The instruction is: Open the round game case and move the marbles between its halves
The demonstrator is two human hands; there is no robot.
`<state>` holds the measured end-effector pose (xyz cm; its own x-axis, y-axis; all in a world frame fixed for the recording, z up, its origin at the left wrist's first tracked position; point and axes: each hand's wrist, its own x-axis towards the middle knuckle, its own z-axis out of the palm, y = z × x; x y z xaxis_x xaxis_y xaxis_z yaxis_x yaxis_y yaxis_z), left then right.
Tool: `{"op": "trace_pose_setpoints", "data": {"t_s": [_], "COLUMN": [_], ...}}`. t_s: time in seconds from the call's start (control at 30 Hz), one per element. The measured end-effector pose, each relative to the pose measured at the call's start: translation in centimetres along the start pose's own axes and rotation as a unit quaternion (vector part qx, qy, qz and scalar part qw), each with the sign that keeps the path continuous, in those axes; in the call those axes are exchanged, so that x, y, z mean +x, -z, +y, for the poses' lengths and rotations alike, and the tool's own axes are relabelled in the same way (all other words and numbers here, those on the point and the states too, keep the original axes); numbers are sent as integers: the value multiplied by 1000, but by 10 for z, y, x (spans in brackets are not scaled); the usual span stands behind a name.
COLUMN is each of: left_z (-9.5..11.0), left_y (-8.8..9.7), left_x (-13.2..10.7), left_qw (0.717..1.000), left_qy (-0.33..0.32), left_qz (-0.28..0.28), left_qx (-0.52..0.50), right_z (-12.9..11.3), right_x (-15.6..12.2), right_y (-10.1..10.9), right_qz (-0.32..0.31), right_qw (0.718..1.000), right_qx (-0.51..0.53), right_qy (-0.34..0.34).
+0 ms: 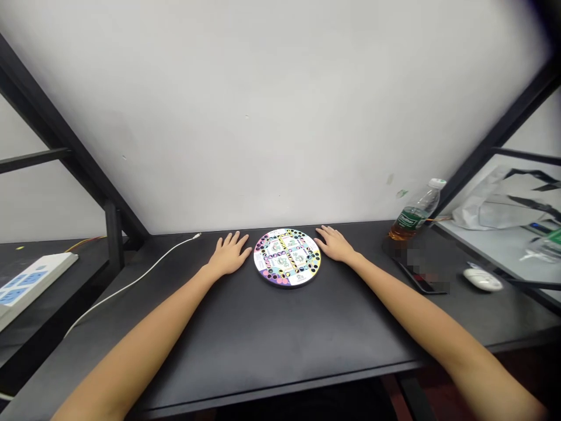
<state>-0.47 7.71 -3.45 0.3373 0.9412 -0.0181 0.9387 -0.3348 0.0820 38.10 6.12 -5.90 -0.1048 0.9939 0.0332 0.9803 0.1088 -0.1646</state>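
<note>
Wall (280,111): pale, rising beyond the left hand (228,253) and the right hand (335,243).
Desk (280,327): dark, directly under both hands, stretching out to either side of them.
Black frame (48,111): slanting bars, well to the left of the left hand; more bars well to the right of the right hand.
Power strip (48,266): white with blue sockets, well left of the left hand.
Round board (287,257): between the hands, flat on the desk, with colored patches and dark dots; just beside the left thumb, and so near the right fingers that contact cannot be told.
Bottle (409,219): right of the right hand, white cap, green label, brown liquid.
Left grip: palm down on the desk, fingers spread wide.
Right grip: palm down, fingers stretched forward, somewhat apart.
Phone (418,280): dark, right of the right forearm, partly blurred.
Mouse (482,279): white, farther right of that hand.
Cable (131,285): thin, white, left of the left hand, its plug end nearest.
</note>
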Motion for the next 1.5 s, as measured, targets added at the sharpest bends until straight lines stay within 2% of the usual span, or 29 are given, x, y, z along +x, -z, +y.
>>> {"op": "trace_pose_setpoints", "data": {"t_s": [0.23, 0.37, 0.5, 0.6, 0.67, 0.7, 0.8, 0.93, 1.0, 1.1, 1.23, 1.3, 1.4, 1.5], "left_z": [-3, -5, -6, -1, 6, 11, 24, 26, 24, 24, 26, 26, 21, 18], "left_y": [-3, -7, -5, -2, -1, -1, -3, -5, -5, -2, 5, 7, 5, 1], "left_x": [2, 4, 2, -2, -4, -5, -3, 4, 5, 4, -1, -2, 0, 0], "left_qw": [1000, 1000, 999, 992, 969, 952, 902, 862, 853, 855, 879, 887, 891, 901], "left_qy": [-3, -3, -2, -59, -122, -129, -102, -55, -52, -46, -18, -25, -55, -80], "left_qz": [9, 12, 26, 55, 74, 75, 65, 29, 29, 29, 33, 42, 50, 34], "left_qx": [-4, -9, -25, -96, -201, -268, -414, -502, -519, -515, -475, -459, -448, -425], "right_z": [0, -5, -33, -69, -91, -100, -115, -115, -114, -114, -114, -112, -105, -92], "right_x": [0, 8, 29, 48, 57, 61, 66, 65, 63, 62, 62, 63, 66, 66], "right_y": [-1, 10, 30, 36, 33, 30, 20, 13, 13, 13, 14, 17, 28, 49], "right_qz": [-1, 9, 4, 2, -14, -19, -12, 13, 30, 49, 73, 92, 123, 142], "right_qw": [1000, 998, 986, 984, 989, 991, 993, 993, 992, 991, 987, 981, 966, 938], "right_qx": [18, 60, 166, 176, 147, 130, 97, 97, 98, 105, 125, 150, 214, 310], "right_qy": [-6, -14, 3, -2, -19, -32, -65, -72, -73, -71, -74, -80, -81, -61]}}
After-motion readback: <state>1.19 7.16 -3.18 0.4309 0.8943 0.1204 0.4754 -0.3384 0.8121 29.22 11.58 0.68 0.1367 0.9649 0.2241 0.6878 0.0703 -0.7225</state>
